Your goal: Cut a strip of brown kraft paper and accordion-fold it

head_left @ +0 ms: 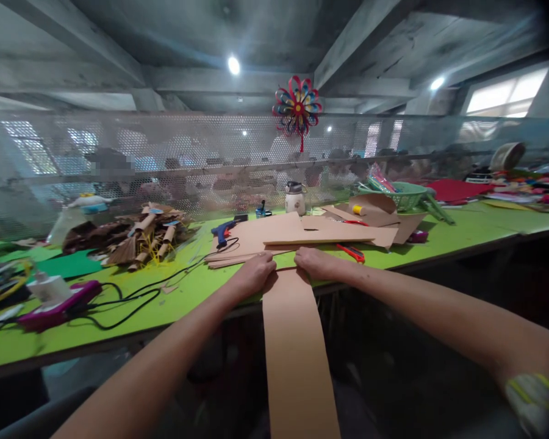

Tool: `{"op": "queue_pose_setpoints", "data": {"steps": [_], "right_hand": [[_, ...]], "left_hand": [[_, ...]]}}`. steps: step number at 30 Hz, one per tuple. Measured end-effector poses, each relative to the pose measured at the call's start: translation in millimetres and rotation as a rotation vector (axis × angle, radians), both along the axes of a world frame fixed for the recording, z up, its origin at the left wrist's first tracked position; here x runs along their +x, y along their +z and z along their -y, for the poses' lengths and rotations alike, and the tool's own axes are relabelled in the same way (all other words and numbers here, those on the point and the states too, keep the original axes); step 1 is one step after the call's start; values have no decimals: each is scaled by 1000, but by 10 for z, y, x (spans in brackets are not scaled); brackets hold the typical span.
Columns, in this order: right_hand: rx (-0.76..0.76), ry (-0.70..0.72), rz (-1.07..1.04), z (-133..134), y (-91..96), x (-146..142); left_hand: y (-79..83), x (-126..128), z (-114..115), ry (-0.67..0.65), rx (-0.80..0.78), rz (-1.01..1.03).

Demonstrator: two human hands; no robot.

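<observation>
A long strip of brown paper (297, 353) hangs from the green table's (174, 299) near edge down toward me. My left hand (255, 272) and my right hand (318, 263) both rest on its top end at the table edge, fingers curled and pressed onto the paper, one at each side. Just beyond my hands lies a stack of brown cardboard sheets (293, 238). A red utility knife (351, 252) lies beside my right hand.
A blue glue gun (223, 231) with black cable, a pink glue gun (57, 305), a heap of brown paper craft pieces (137, 238), a white jar (295, 198) and a green basket (402, 194) lie on the table. A mesh screen (165, 158) with a paper flower (297, 110) stands behind.
</observation>
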State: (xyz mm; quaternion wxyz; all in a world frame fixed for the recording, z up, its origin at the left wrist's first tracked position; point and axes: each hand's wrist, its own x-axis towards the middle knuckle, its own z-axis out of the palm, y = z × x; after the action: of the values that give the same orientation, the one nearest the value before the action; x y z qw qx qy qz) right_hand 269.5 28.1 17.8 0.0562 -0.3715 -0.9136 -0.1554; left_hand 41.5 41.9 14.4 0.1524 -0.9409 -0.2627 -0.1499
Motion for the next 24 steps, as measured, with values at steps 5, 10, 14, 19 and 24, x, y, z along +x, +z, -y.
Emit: {"op": "queue_pose_setpoints", "data": {"steps": [5, 10, 14, 19, 24], "right_hand": [[48, -4, 54, 44, -25, -23], [38, -31, 132, 110, 5, -95], [39, -22, 198, 169, 42, -156], [92, 55, 333, 161, 17, -190], [71, 71, 375, 135, -18, -167]], "left_hand": [[29, 21, 30, -34, 113, -92], [76, -31, 115, -41, 86, -141], [220, -27, 129, 84, -118, -138], [369, 197, -23, 417, -405, -49], [229, 304, -101, 432, -455, 74]]}}
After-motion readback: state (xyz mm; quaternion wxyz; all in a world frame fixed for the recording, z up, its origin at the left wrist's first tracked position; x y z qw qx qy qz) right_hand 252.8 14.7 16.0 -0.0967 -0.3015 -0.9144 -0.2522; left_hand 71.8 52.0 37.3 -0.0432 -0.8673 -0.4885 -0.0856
